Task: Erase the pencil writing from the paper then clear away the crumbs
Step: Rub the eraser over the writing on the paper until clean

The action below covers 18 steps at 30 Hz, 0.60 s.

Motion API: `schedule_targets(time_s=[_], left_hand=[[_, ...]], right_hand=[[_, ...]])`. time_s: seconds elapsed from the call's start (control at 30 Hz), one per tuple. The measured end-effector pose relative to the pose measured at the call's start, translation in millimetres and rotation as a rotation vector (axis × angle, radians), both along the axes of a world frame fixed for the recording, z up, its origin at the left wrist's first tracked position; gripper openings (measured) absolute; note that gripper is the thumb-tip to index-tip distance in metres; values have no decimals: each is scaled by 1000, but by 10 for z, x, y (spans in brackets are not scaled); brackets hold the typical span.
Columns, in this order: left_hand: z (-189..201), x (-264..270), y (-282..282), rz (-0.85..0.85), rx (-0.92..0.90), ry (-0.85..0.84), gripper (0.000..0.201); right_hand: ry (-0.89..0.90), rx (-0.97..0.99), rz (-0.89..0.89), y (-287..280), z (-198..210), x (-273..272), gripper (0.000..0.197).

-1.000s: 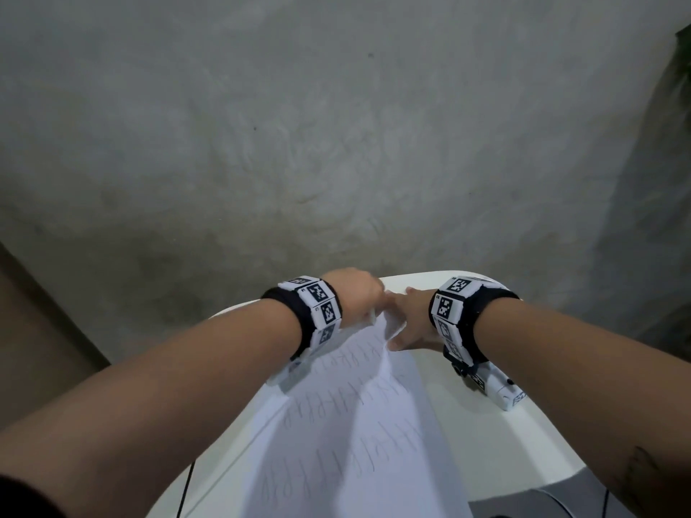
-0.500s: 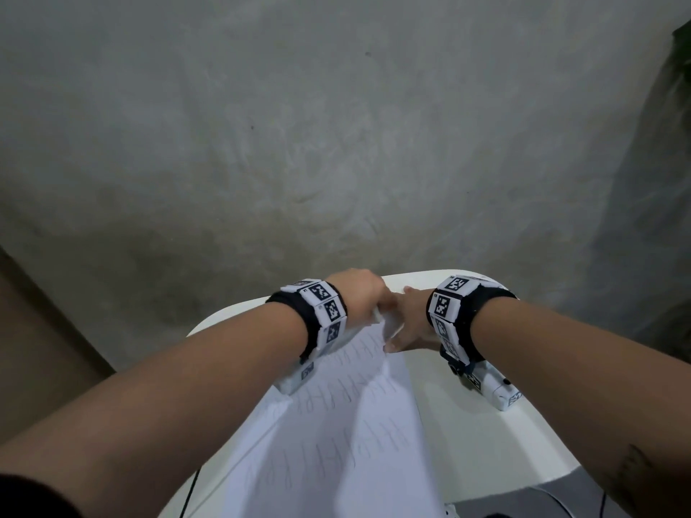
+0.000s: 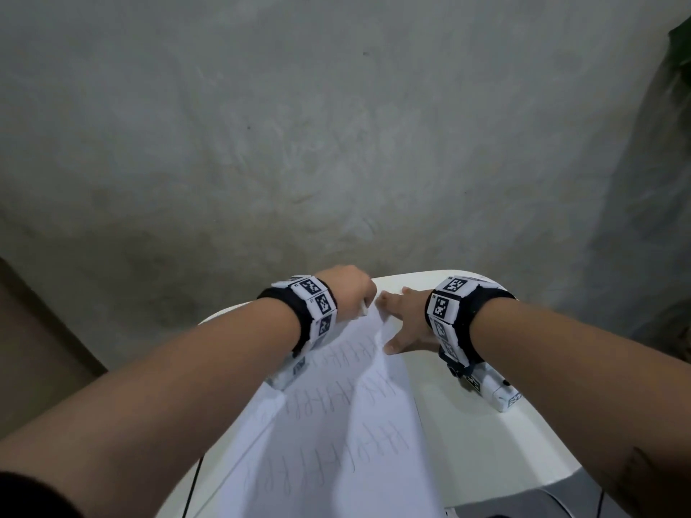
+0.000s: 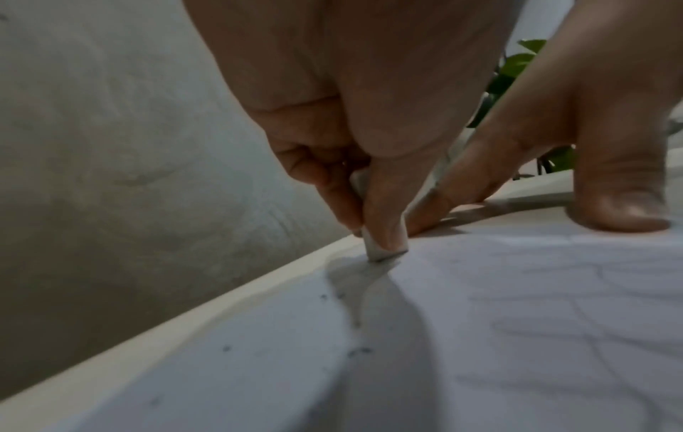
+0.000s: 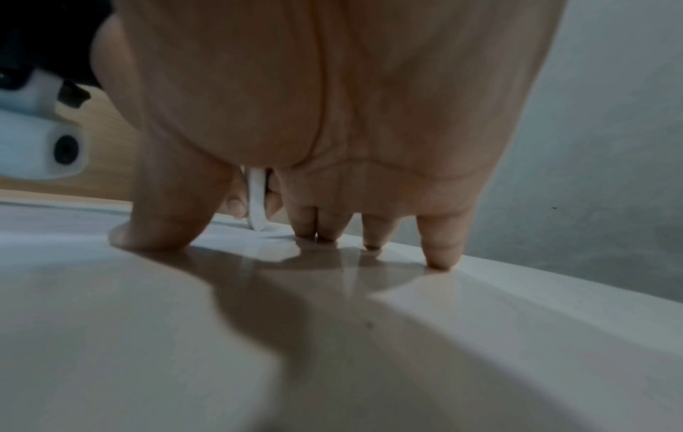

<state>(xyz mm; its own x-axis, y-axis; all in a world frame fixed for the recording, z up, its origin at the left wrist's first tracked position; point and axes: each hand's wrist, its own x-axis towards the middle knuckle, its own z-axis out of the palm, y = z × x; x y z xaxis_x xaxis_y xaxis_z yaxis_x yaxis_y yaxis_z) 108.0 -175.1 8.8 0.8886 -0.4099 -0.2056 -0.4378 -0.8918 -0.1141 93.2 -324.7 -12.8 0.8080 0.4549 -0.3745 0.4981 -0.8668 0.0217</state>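
A white paper (image 3: 336, 424) with rows of pencil writing lies on the white table (image 3: 486, 443), buckled into a ridge down its middle. My left hand (image 3: 351, 289) pinches a small white eraser (image 4: 380, 251) and presses its tip on the paper's far edge. Dark crumbs (image 4: 355, 352) dot the sheet behind the eraser. My right hand (image 3: 402, 319) is spread, with its thumb and fingertips (image 5: 438, 263) pressed down at the paper's far right corner and on the table. From the right wrist view the eraser (image 5: 256, 204) shows between the left hand's fingers.
The table's rounded far edge (image 4: 207, 309) runs just past the eraser, and beyond it is grey concrete. Green plant leaves (image 3: 680, 43) stand at the far right. Bare tabletop (image 5: 480, 350) lies to the right of the paper. A thin black cable (image 3: 190, 491) hangs off the near left.
The left hand with the eraser has shifted only slightly along the paper's far edge. The right hand stays pressed down in the same spot.
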Motion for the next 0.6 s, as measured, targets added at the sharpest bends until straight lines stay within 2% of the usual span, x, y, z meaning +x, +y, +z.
schedule_targets(time_s=[0.1,0.3,0.47,0.6], left_hand=[[53,10,52,-11,75,34,20],[-17,8,-109,-89,-3,-45,23],[39,17,24,-41,66,29,21],[32,82,-82,-11,-50,-46,21]], right_hand=[[-2,11,-4,-8,-35,17,80],[42,15,-7,3,15,37,79],[23,-13,-18,10,-4,16,88],[34,-24,-13,20,7,36,89]])
